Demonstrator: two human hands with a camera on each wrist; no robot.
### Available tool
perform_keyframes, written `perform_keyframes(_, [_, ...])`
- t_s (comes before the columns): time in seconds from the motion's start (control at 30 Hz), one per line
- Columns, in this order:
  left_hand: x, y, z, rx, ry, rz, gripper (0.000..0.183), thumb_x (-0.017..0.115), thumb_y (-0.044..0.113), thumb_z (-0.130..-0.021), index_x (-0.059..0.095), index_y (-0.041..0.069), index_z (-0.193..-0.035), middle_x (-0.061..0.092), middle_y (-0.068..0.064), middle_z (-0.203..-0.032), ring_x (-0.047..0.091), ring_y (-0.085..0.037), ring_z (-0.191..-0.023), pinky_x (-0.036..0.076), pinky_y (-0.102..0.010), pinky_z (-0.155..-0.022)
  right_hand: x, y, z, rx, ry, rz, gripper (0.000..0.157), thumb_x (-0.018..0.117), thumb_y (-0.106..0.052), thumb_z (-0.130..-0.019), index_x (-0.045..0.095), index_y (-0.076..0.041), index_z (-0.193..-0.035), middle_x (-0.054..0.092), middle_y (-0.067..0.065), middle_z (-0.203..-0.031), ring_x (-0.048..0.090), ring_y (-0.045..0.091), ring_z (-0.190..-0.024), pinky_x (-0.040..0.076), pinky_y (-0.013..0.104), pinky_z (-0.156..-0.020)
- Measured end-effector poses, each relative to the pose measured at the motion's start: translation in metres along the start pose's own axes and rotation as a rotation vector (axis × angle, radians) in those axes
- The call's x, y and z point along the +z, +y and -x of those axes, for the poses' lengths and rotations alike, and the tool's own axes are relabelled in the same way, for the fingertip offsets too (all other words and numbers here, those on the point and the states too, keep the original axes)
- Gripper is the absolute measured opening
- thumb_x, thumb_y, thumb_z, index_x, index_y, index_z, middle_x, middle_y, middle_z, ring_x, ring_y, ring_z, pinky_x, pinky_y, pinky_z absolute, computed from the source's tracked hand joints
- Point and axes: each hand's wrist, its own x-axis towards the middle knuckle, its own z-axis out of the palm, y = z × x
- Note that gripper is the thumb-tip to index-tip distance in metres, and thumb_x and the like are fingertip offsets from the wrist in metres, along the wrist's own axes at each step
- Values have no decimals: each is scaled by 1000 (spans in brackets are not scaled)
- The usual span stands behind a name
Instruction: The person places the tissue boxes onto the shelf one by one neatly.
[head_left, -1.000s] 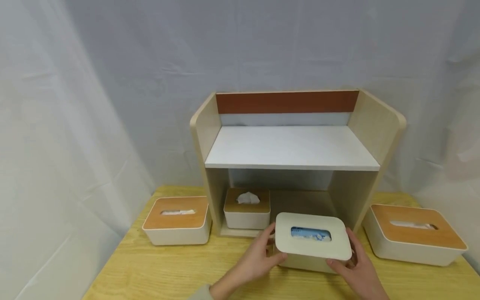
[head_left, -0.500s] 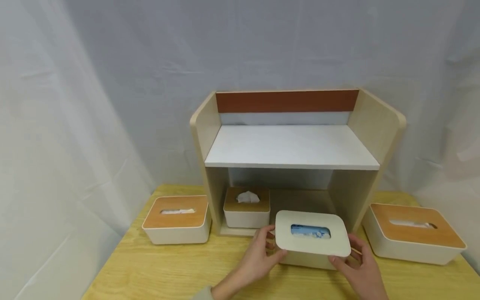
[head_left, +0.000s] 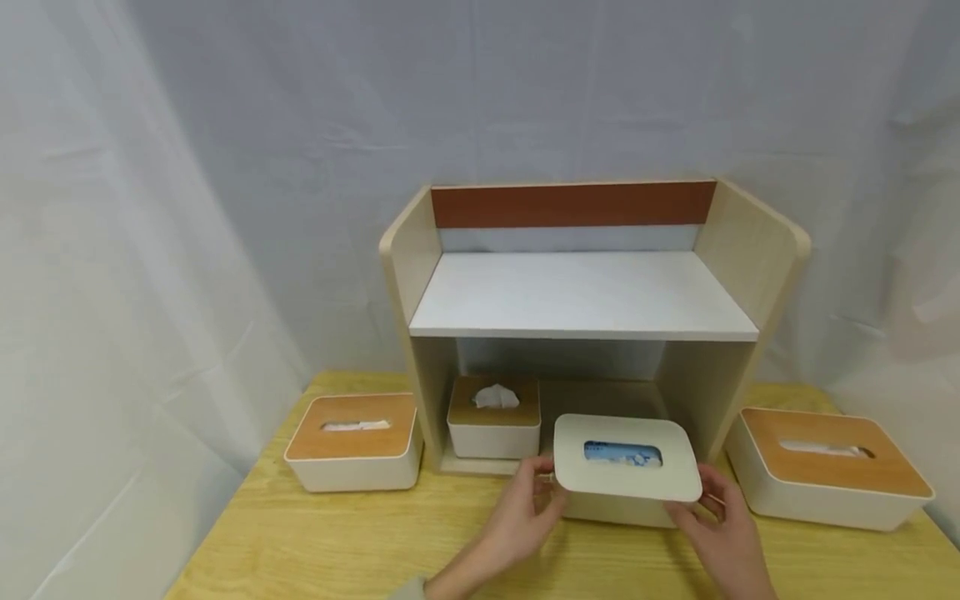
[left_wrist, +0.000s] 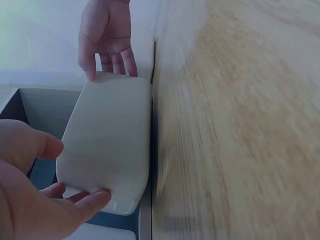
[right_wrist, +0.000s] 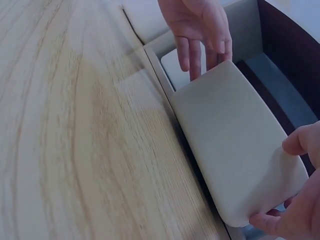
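Observation:
A cream tissue box (head_left: 633,508) with a rounded lid and a blue pack showing through its slot stands before the shelf's lower opening. My left hand (head_left: 517,512) grips its left end, thumb near the front corner and fingers along the side. At the right end my right hand (head_left: 720,525) holds it the same way, thumb on the front. Both wrist views show the box (left_wrist: 107,135) from its broad smooth front, with the hands at opposite ends. Its underside is hidden, so I cannot tell whether it touches the table.
A two-level shelf unit (head_left: 585,292) stands on the wooden table (head_left: 315,542). Inside its lower level, at left, sits a small wood-topped tissue box (head_left: 495,437). Larger wood-lidded boxes flank the unit, one left (head_left: 356,471), one right (head_left: 832,500). Pale curtains hang behind.
The cream tissue box has moved slightly away from me, toward the shelf's lower opening, with both hands still on it. The other boxes have not moved.

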Motion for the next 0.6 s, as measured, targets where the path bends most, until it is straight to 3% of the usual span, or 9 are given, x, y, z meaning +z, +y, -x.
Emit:
perform_keyframes(0.07, [0, 0, 1, 6, -23, 11, 46, 61, 11, -96, 43, -2, -136, 50, -22, -139, 57, -37, -122, 49, -48, -100, -1, 1, 0, -3, -2, -5, 59, 70, -6, -91, 39, 4, -141, 47, -6, -121, 46, -20, -94, 47, 6, -77])
perform_keyframes(0.13, [-1, 0, 2, 12, -37, 12, 52, 61, 10, -95, 39, -3, -140, 45, -24, -145, 52, -39, -127, 45, -53, -102, -2, 0, 0, 2, -12, -10, 58, 67, -6, -93, 37, 4, -142, 46, -6, -124, 44, -22, -95, 46, 5, -78])
perform_keyframes(0.33, [0, 0, 1, 29, -60, -35, 67, 62, 10, -93, 29, -2, -150, 35, -25, -153, 45, -42, -133, 40, -53, -108, -2, -2, -3, 2, -50, -43, 57, 62, -4, -96, 34, 6, -145, 42, 21, -141, 41, -27, -96, 43, 2, -80])
perform_keyframes(0.6, [2, -4, -3, -26, -74, -88, 83, 67, 17, -89, 20, 1, -156, 39, -25, -143, 49, -38, -126, 45, -50, -104, -3, -2, -6, 0, -89, -62, 63, 62, -7, -97, 31, 4, -151, 37, 27, -149, 39, -31, -98, 42, 1, -81])
